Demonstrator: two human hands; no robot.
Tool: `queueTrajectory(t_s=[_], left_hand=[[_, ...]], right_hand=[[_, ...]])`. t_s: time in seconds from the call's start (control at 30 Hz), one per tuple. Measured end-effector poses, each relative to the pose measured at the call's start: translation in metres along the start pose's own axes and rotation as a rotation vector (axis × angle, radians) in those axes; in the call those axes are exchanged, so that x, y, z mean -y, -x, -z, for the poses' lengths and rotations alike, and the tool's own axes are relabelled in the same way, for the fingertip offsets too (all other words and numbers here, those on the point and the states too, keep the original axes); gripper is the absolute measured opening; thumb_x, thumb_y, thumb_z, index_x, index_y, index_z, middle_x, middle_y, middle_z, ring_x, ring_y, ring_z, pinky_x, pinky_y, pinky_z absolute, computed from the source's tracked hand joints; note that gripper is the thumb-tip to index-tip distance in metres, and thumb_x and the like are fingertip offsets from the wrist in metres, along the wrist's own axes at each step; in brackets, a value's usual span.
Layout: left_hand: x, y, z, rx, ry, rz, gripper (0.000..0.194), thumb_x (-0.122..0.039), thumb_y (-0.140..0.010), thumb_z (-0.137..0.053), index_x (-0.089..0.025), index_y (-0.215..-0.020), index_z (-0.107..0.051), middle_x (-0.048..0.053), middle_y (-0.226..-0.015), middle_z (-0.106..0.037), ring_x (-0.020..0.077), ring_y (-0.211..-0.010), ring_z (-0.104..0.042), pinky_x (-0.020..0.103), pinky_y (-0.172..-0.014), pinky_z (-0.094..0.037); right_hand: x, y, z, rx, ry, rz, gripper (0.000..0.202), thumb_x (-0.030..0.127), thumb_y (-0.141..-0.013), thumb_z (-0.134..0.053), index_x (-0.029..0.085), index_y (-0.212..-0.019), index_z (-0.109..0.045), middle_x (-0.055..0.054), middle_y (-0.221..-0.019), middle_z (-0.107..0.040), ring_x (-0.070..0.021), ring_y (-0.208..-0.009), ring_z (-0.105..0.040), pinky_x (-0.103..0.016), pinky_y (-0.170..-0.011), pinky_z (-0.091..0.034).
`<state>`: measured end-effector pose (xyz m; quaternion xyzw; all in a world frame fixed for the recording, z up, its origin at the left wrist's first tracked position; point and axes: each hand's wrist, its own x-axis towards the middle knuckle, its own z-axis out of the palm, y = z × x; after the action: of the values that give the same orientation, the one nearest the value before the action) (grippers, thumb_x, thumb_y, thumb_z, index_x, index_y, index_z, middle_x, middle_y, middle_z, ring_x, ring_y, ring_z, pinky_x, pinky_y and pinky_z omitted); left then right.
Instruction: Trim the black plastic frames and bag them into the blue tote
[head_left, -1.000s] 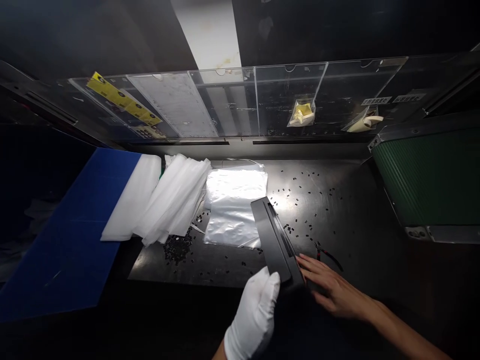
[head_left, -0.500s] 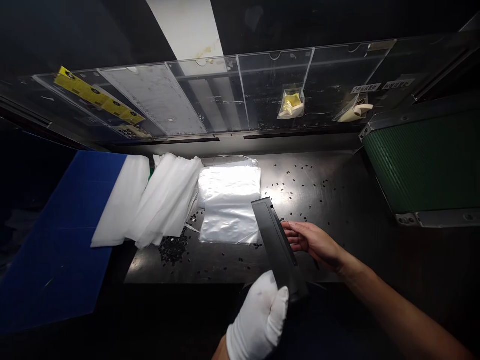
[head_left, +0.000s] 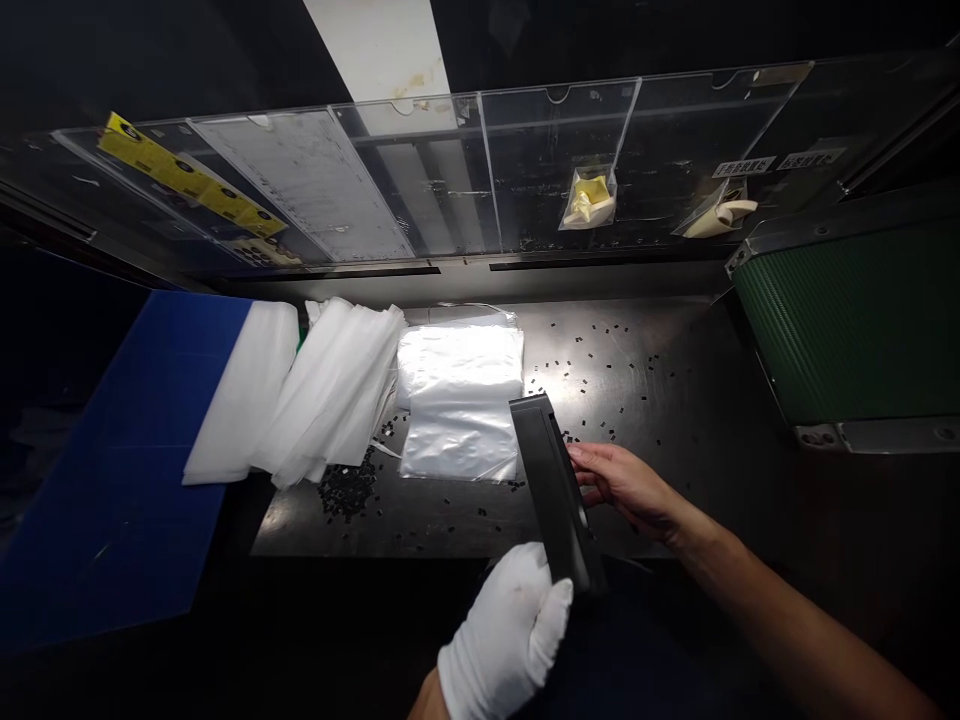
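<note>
A long, narrow black part [head_left: 551, 480] with a smooth face and a stepped right edge tilts over the front of the metal table. My left hand [head_left: 506, 625], in a white glove, is closed around its lower end, thumb on the near side. Bare, my right hand [head_left: 619, 482] pinches the part's right edge about halfway up, its fingertips partly hidden behind it. Just left of the part's upper end lies a stack of clear plastic bags [head_left: 461, 400].
White foam sleeves [head_left: 337, 390] lie on the left beside a blue panel [head_left: 142, 440]. Tiny black pieces [head_left: 349, 490] are heaped near them and scattered over the metal table [head_left: 450, 535]. A green conveyor belt [head_left: 862, 330] stands right; clear holders [head_left: 555, 170] line the back.
The black part has turned slightly, showing its edge at a different angle, and its upper end sits a little further right. My left hand has shifted slightly left; my right hand stays at the edge.
</note>
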<state>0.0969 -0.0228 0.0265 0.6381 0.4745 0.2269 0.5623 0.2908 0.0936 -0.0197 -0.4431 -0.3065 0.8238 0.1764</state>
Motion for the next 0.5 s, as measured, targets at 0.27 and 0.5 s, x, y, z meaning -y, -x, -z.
queueTrajectory(t_s=[0.27,0.5], left_hand=[[-0.009,-0.002,0.004,0.006,0.061,0.042,0.043,-0.040,-0.107,-0.035,-0.020,-0.122,-0.070,0.012,-0.111,-0.071,0.0274,-0.103,-0.064,0.040,-0.105,-0.047],[-0.006,-0.003,0.020,0.044,0.028,0.137,0.045,-0.051,-0.104,-0.045,-0.021,-0.096,-0.077,0.009,-0.095,-0.075,0.0250,-0.087,-0.069,0.033,-0.088,-0.053]], right_hand=[[-0.002,0.001,0.003,-0.054,-0.008,-0.015,0.043,0.045,-0.091,-0.075,0.020,-0.126,-0.073,-0.008,-0.108,-0.075,-0.0175,-0.093,-0.068,-0.030,-0.076,-0.060],[-0.004,0.004,0.008,-0.028,-0.003,0.006,0.043,0.041,-0.086,-0.081,0.021,-0.124,-0.074,-0.007,-0.113,-0.074,-0.0168,-0.094,-0.068,-0.028,-0.077,-0.060]])
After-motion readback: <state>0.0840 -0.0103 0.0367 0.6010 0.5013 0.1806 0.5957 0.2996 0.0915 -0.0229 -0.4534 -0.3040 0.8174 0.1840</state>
